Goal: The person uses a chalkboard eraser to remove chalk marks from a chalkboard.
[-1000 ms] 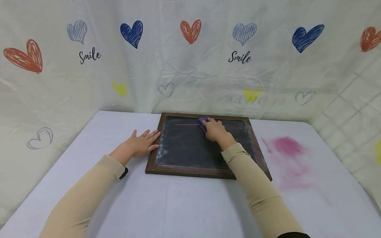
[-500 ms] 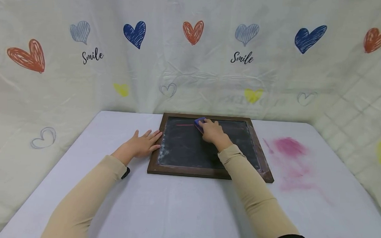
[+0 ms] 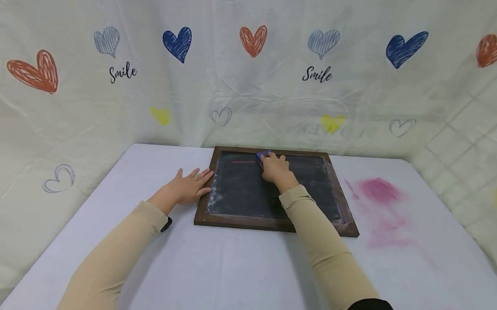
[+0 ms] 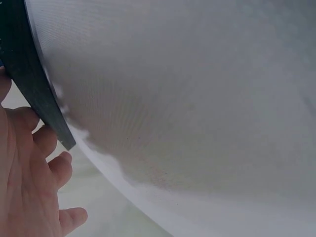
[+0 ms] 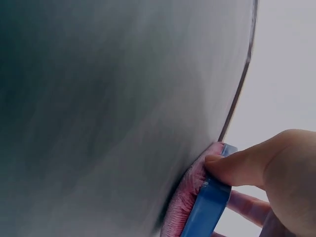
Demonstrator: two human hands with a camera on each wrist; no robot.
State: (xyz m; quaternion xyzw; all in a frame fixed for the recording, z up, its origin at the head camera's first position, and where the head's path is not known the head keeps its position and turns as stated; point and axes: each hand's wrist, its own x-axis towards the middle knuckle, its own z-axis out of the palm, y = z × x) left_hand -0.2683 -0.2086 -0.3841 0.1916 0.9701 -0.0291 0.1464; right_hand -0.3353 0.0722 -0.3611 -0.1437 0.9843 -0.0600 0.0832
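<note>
Chalkboard (image 3: 272,193), one, frame centre. Right hand (image 3: 274,169) grips one blue eraser (image 3: 263,154) beside one red line (image 3: 243,162). Left hand (image 3: 188,187) flat, fingers spread, touching frame's left edge.

The chalkboard (image 3: 247,192) lies on the table (image 3: 235,274) just right of the left hand (image 3: 187,188), which rests flat against its frame, while the right hand (image 3: 274,169) presses the eraser (image 3: 263,154) onto the board's far edge, with the chalk line (image 3: 243,162) left of it.

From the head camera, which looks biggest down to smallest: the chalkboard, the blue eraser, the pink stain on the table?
1. Chalkboard, clearly largest.
2. Pink stain, smaller than the board.
3. Blue eraser, smallest, though the right hand gripping it hides most of it.
</note>
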